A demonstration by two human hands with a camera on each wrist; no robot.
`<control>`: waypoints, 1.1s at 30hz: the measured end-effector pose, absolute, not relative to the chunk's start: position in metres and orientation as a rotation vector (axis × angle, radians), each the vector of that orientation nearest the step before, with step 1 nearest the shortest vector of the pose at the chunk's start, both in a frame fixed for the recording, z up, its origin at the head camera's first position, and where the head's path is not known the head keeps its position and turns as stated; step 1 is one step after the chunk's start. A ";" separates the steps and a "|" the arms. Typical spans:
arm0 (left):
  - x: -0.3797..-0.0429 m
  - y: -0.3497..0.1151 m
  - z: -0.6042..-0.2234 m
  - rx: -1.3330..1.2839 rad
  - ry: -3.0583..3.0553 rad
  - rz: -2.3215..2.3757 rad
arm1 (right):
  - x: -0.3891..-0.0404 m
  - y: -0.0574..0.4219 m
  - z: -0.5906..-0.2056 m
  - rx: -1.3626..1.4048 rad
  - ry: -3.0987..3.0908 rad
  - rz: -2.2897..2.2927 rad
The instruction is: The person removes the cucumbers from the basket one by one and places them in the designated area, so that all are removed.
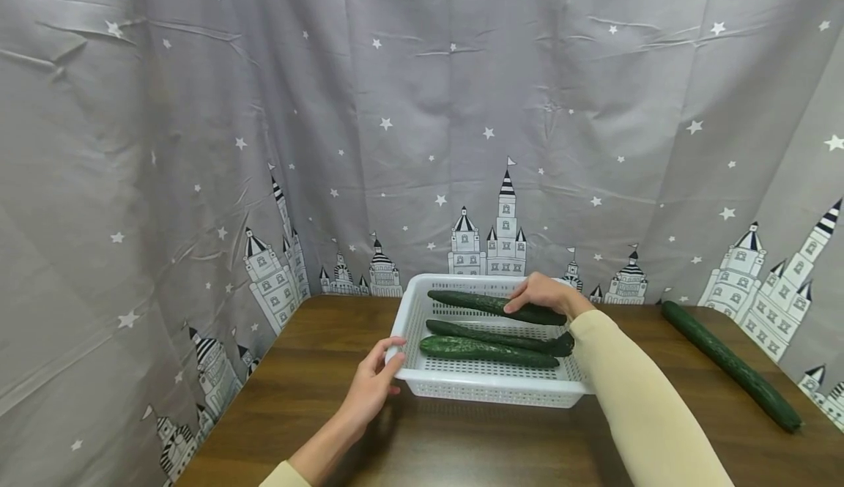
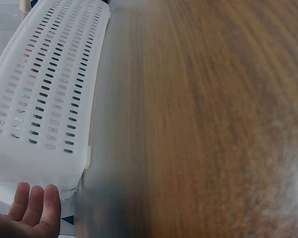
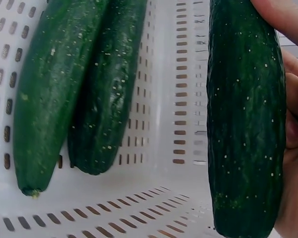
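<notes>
A white plastic basket (image 1: 491,393) with slotted walls stands on the wooden table. My left hand (image 1: 371,383) grips its left rim, thumb over the edge; in the left wrist view, fingers (image 2: 50,208) show at the basket's end. With my right hand (image 1: 546,293) I hold a long dark green cucumber (image 1: 468,299) over the basket's far side; the right wrist view shows this cucumber (image 3: 246,124) close up, above the basket floor. Inside the basket, a lighter cucumber (image 1: 484,351) and a darker cucumber (image 1: 494,336) lie side by side. My right sleeve partly hides the right rim.
Another cucumber (image 1: 732,366) lies slantwise on the table at the right, apart from the basket. Brown wooden tabletop (image 1: 316,348) extends around the basket. Behind it hangs a grey curtain (image 1: 409,143) printed with stars and castles.
</notes>
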State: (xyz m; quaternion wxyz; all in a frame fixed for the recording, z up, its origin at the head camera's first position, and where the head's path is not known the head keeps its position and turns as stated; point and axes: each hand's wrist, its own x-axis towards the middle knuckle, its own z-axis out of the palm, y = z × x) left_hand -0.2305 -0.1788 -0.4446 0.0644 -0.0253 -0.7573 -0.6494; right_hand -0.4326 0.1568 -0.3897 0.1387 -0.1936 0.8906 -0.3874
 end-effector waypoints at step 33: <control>-0.233 -0.180 -0.447 -0.073 -2.317 -1.904 | -0.425 0.188 -0.338 -0.616 2.571 -1.137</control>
